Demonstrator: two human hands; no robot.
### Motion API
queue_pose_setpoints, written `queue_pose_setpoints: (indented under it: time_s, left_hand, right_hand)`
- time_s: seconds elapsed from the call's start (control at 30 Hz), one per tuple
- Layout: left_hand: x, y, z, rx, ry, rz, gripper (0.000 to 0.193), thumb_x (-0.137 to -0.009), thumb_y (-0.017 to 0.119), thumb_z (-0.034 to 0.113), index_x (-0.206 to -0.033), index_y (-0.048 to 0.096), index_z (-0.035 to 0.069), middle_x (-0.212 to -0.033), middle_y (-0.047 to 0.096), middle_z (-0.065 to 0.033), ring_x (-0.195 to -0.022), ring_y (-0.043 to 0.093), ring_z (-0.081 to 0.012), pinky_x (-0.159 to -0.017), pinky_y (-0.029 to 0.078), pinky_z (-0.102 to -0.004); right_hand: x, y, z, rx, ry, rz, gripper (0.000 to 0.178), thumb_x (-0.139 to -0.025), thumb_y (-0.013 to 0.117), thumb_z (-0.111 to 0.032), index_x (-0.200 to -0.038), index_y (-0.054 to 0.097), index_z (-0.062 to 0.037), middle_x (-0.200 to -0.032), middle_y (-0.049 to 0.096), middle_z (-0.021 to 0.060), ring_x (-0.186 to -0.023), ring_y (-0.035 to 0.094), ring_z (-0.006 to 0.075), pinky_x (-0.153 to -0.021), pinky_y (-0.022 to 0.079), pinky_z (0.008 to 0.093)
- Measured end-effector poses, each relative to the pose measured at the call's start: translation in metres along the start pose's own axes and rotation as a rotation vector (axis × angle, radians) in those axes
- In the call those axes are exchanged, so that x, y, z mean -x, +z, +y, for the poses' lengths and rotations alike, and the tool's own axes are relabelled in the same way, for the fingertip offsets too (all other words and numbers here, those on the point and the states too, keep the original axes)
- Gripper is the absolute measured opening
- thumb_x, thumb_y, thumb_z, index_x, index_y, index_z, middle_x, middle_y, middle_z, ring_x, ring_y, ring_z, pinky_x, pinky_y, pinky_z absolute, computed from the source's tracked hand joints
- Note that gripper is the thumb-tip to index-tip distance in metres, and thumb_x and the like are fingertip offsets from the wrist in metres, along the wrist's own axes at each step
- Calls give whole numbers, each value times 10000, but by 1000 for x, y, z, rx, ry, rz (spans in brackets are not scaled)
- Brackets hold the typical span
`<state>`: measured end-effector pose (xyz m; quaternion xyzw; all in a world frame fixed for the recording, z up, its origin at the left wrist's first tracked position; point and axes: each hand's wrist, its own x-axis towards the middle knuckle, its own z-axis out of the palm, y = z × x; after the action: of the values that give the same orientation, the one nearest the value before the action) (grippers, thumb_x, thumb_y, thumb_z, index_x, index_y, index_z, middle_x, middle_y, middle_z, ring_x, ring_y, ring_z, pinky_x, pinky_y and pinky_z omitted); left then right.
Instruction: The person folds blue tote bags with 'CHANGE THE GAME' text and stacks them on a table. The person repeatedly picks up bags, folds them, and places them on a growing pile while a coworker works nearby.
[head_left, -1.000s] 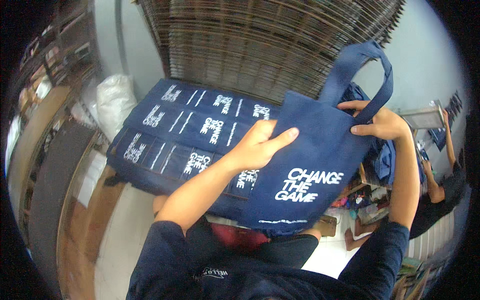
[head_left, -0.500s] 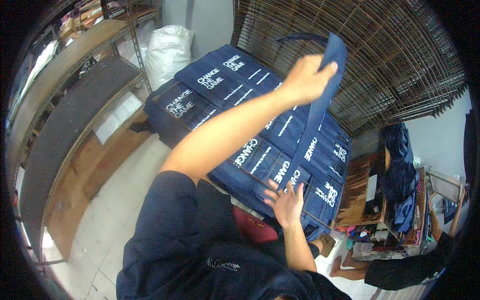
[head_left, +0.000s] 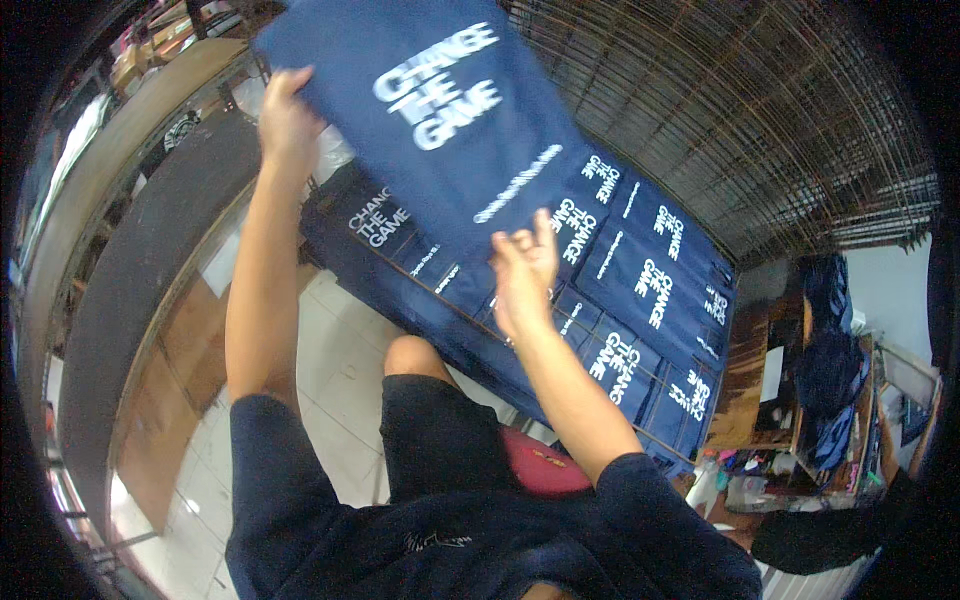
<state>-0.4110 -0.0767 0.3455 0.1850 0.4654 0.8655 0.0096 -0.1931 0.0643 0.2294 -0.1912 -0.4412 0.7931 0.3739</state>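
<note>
A navy cloth piece (head_left: pixel 430 140) with white printing is held up in front of me, slightly blurred by motion. My left hand (head_left: pixel 290 125) is closed on its left edge. At its lower near edge is my right hand (head_left: pixel 523 275), its fingers curled at the cloth; blur hides the exact hold. Beneath and beyond the raised piece lie rows of similar navy printed cloth pieces (head_left: pixel 655 290) on a broad surface, with thin frame bars between some of them. The lifted cloth covers the far left part of these rows.
Stacked metal wire racks (head_left: pixel 740 110) rise behind the cloth. A long dark-topped shelf (head_left: pixel 150 210) runs along my left. Navy cloth hangs in a bundle (head_left: pixel 828 350) by a wooden cabinet at right. A red seat (head_left: pixel 540 462) is below me; another person's dark clothing shows at lower right.
My left hand has swung from the far right to the upper left. The cloth, seen nearly edge-on before, now faces me spread out. My right hand has moved up and left to its edge.
</note>
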Motion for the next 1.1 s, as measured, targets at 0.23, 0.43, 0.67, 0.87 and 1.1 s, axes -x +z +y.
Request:
queue_pose_setpoints:
  time_s: [0.23, 0.43, 0.67, 0.87, 1.1]
  left_hand:
    - [3, -171, -154, -464, -201, 131, 253, -814, 553, 145, -1058, 506, 94, -669, 476, 2, -456, 396, -100, -399, 326, -234]
    - [31, -240, -222, -490, -442, 273, 488, -760, 535, -50, -1226, 433, 54, -813, 555, -57, -525, 443, -84, -440, 372, -212]
    - [32, -225, -215, -466, -406, 298, 494, -757, 572, -33, -1225, 443, 58, -761, 538, -40, -571, 471, -88, -478, 400, -207]
    - [30, -226, -211, -466, -459, 290, 577, -766, 561, -50, -1305, 396, 69, -831, 558, -50, -617, 489, -94, -530, 431, -201]
    - [42, -207, -202, -392, -383, 387, 623, -773, 552, -83, -1343, 347, 63, -991, 536, -99, -752, 523, -129, -631, 472, -216]
  right_hand:
    - [-19, -12, 137, 534, 236, 42, 717, -817, 570, 37, -1414, 175, -15, -794, 499, 49, -626, 511, 110, -513, 463, 244]
    - [-10, -19, 145, 640, 409, 60, 713, -805, 586, 25, -1403, 198, 14, -778, 520, 61, -612, 528, 121, -512, 502, 250]
    - [-12, -19, 143, 688, 376, 50, 701, -802, 595, 4, -1396, 222, 22, -762, 542, 58, -581, 534, 117, -509, 497, 253]
    - [-21, -22, 143, 669, 366, 56, 662, -813, 606, -40, -1382, 271, 11, -793, 579, 74, -586, 575, 135, -495, 472, 258]
    - [-15, -68, 94, 491, 268, 116, 520, -842, 624, -179, -1297, 406, -53, -928, 597, 84, -696, 610, 157, -535, 443, 256]
